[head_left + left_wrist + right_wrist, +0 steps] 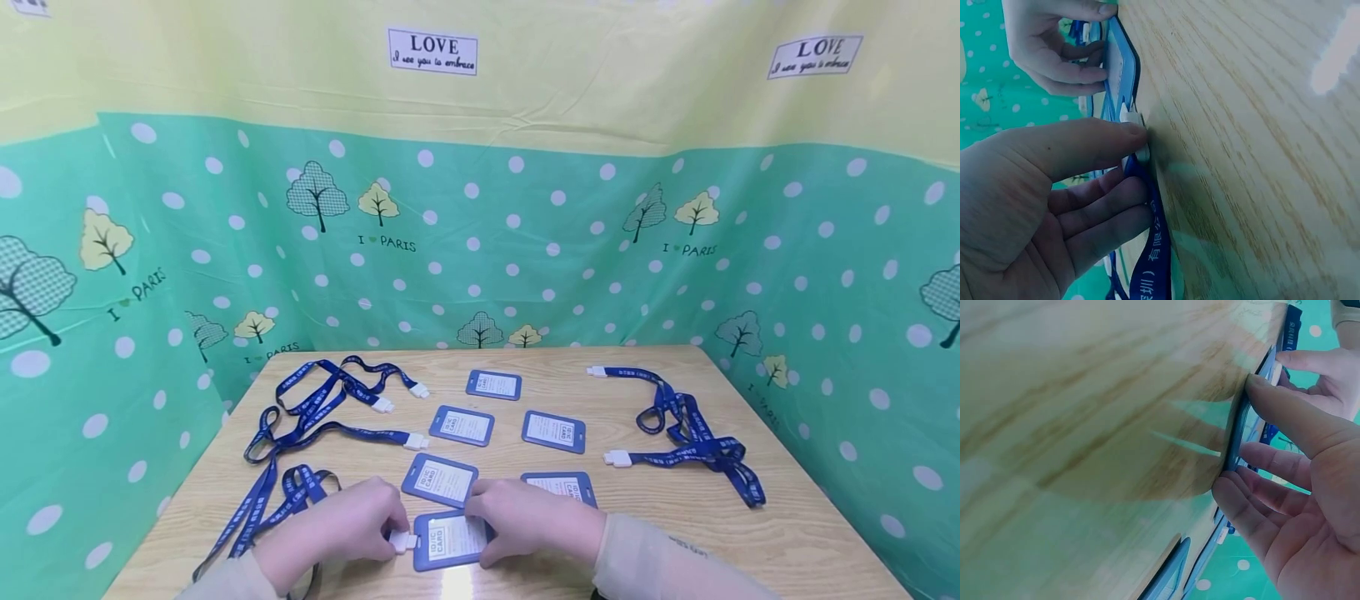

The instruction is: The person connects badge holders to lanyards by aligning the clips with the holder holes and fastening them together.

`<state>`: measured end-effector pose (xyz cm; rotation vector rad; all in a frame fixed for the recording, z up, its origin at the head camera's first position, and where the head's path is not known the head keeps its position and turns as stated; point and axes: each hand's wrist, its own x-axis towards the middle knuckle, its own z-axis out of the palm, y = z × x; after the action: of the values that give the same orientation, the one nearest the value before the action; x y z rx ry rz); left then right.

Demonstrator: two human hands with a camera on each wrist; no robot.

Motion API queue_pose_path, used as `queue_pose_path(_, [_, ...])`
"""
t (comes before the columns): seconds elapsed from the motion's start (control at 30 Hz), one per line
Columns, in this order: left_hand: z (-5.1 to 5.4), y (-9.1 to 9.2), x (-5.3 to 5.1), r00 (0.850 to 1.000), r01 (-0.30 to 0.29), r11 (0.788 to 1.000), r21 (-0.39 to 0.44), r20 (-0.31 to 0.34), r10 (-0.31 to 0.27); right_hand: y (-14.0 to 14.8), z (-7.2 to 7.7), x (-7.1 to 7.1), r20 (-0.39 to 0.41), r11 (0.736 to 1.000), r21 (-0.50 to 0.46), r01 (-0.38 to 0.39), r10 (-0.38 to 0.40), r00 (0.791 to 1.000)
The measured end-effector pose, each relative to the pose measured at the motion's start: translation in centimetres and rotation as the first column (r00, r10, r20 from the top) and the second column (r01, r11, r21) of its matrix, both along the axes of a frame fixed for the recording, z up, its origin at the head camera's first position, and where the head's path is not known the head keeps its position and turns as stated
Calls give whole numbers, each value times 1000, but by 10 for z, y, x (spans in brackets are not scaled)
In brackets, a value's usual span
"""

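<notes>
Our L hand (351, 527) pinches a blue lanyard (1155, 250)'s white clip (403, 542), tip right at the L end of the nearest badge holder (453, 542); our R hand (528, 518) grips its other end. Prob. the attaching step, can't tell if hooked; next move calls for steady holder, clip aligned w/ its end. Beyond: 5 spare holders (462, 426), loose lanyards (675, 457) either side, then green curtain (491, 283).

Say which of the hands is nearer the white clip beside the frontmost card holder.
Left. The left hand pinches the white clip itself; the right hand grips the opposite end of the frontmost card holder, apart from the clip.
</notes>
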<state>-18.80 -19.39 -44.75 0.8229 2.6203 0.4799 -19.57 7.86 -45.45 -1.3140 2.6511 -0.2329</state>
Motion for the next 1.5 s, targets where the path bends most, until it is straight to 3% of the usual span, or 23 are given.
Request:
queue_pose_path(0.37, [-9,-2,-2,999,0,1000,11,-42,1,-1,1,2,8,1000,-9,20,-20,1000])
queue_pose_path(0.7, [-2,4,2,1000,-9,1000,-9,-5,9,-2,-3,1,19,998,-39,44,-43,999])
queue_pose_path(1.0, [-2,3,-2,1000,29,999,-15,-5,-29,-3,-1,-1,-27,999,-32,18,-19,999])
queue_pose_path(1.5, [-2,3,-2,996,88,996,-13,-24,-88,-5,0,-1,-32,1000,-12,25,-26,999])
